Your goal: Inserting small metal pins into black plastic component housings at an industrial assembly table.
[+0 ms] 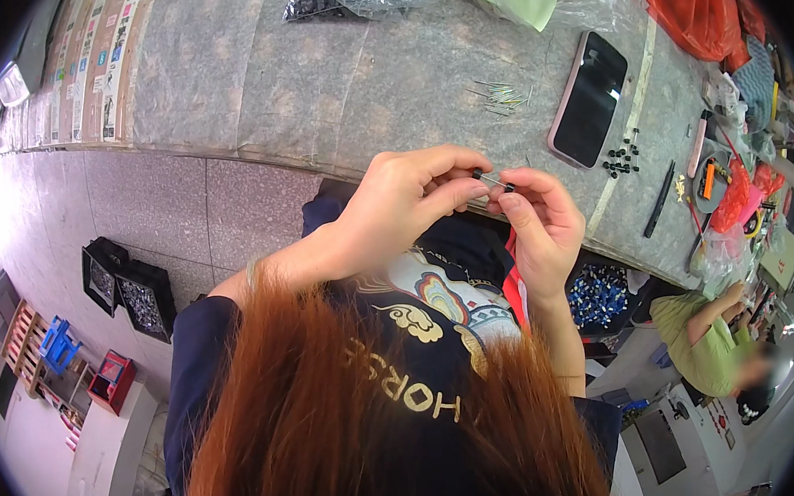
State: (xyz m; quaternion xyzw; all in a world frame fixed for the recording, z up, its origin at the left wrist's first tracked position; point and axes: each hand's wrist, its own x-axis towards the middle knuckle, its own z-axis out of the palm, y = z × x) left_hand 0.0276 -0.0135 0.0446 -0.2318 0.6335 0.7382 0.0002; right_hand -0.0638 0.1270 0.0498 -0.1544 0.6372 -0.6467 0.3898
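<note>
The left hand [403, 201] pinches one end of a thin metal pin [492, 181], held in the air just above the near edge of the worktop [310, 87]. The right hand [540, 227] pinches the pin's other end, apparently fitting a small dark piece. Both pinches should probably stay close and steady, pushing straight along the pin. Spare pins [502, 98], a phone [588, 98] and small black caps [623, 157] lie further right.

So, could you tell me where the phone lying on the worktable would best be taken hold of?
Probably by its two long edges, coming from above. The phone lies flat, screen up, on the grey worktable, so only its edges offer purchase. Its long sides look free: the loose metal pins lie apart on one side, the small black parts near its lower corner. Both hands are busy with a small pin.
</note>
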